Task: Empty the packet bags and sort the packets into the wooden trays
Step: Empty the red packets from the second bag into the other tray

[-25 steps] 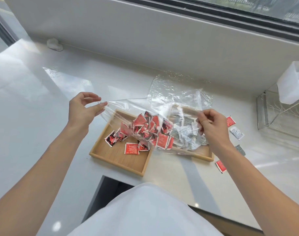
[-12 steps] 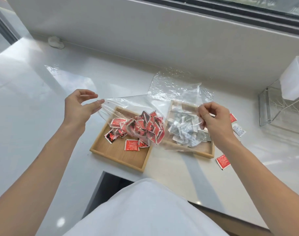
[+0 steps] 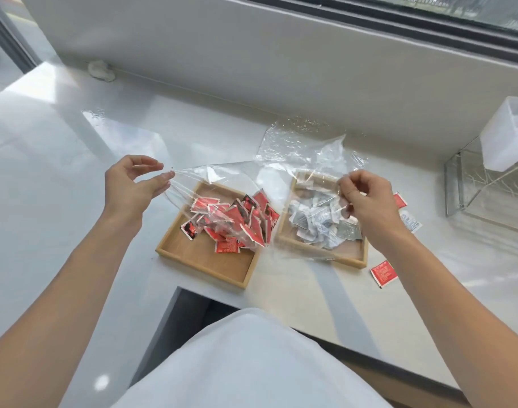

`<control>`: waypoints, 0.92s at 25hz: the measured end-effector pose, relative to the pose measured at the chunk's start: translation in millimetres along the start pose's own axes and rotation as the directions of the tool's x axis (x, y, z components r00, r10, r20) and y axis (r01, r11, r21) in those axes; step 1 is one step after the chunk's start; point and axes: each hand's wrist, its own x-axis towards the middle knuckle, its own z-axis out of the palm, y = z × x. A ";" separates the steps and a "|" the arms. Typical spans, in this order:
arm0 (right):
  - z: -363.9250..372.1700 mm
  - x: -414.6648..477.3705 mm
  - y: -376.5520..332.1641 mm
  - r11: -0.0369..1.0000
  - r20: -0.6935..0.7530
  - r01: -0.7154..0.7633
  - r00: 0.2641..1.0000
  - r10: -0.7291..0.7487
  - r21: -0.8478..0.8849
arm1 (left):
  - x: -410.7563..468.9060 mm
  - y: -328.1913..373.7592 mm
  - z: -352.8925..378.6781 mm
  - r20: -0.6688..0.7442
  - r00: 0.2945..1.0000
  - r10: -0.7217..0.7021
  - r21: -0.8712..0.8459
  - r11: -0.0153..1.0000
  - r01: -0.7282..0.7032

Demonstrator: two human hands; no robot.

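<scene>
I held a clear plastic bag (image 3: 237, 178) stretched between both hands above a white counter (image 3: 60, 172). My left hand (image 3: 134, 187) pinched one corner between thumb and curled fingers, and my right hand (image 3: 366, 198) gripped the opposite edge with its fingers bent tight round the film. A heap of red packets (image 3: 237, 216) sagged in the bag between my hands, over the left wooden tray (image 3: 204, 260), which sat just below and inward of my left hand; a few of them appeared to lie on the tray's wood. The right wooden tray (image 3: 352, 257), just beside the first, lay under my right hand and held a pile of silver and white packets (image 3: 316, 222). A second crumpled bag (image 3: 299, 139) lay beyond my right hand. Outside my right wrist, a loose red packet (image 3: 383, 273) and a white packet (image 3: 411, 221) lay on the counter. The packets carried pale print, too small to read. A clear stand (image 3: 487, 195) stood farther right.
</scene>
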 end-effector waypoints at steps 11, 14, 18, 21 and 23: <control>-6.7 -9.5 -15.3 0.995 -0.091 0.094 0.991 -0.098 -0.046 | -15.6 4.5 -4.0 -0.001 0.999 0.034 -0.012 0.999 -0.034; -9.9 -7.6 -22.0 0.993 -0.057 0.103 0.993 -0.106 -0.050 | -15.3 8.7 -5.1 -0.007 0.999 0.050 -0.022 0.998 -0.051; -13.0 -6.5 -28.5 0.989 -0.047 0.129 0.990 -0.133 -0.075 | -15.7 12.8 -6.5 -0.010 0.999 0.050 -0.027 0.998 -0.051; -15.7 -5.6 -30.3 0.984 -0.049 0.133 0.989 -0.140 -0.117 | -17.7 11.1 -8.7 0.001 0.999 0.044 -0.028 0.999 -0.044; -15.9 -7.4 -32.3 0.976 0.012 0.140 0.990 -0.140 -0.164 | -17.7 8.5 -9.9 0.002 0.999 0.038 -0.020 0.999 -0.038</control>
